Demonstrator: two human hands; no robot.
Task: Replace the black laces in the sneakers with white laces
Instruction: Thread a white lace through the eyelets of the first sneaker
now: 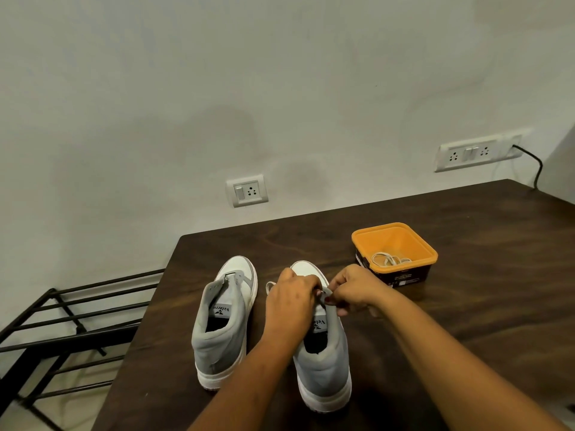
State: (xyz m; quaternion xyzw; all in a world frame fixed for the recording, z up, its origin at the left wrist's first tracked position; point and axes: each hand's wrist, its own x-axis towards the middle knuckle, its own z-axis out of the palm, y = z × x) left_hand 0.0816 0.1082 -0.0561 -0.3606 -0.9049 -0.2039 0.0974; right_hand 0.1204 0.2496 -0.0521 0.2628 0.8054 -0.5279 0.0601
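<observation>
Judging by how things lie, the job is past its first half and into the relacing. No black lace shows on either shoe or anywhere on the counter (pixel 466 321), so the stripping looks done. The bare sneaker (pixel 222 325) stands at the left with its eyelets empty and its tongue exposed, toe towards the wall. Just beside it stands the second sneaker (pixel 323 362), over which both hands meet at the lower eyelets. The left hand (pixel 291 301) is curled with its fingers (pixel 314 286) closed on the white lace (pixel 270 286), a loop of which trails out at the hand's left side. The right hand (pixel 354 292) has its fingers (pixel 334 295) pinched together at the eyelet edge, seemingly on the same lace, though the exact hold is hidden. How many eyelets are threaded cannot be told under the hands; it looks like only the first rows. A spare lace (pixel 390 259) lies coiled in the orange tub (pixel 393 227) further back at the right. Left to do, I judge: most of this shoe, then all of the other.
</observation>
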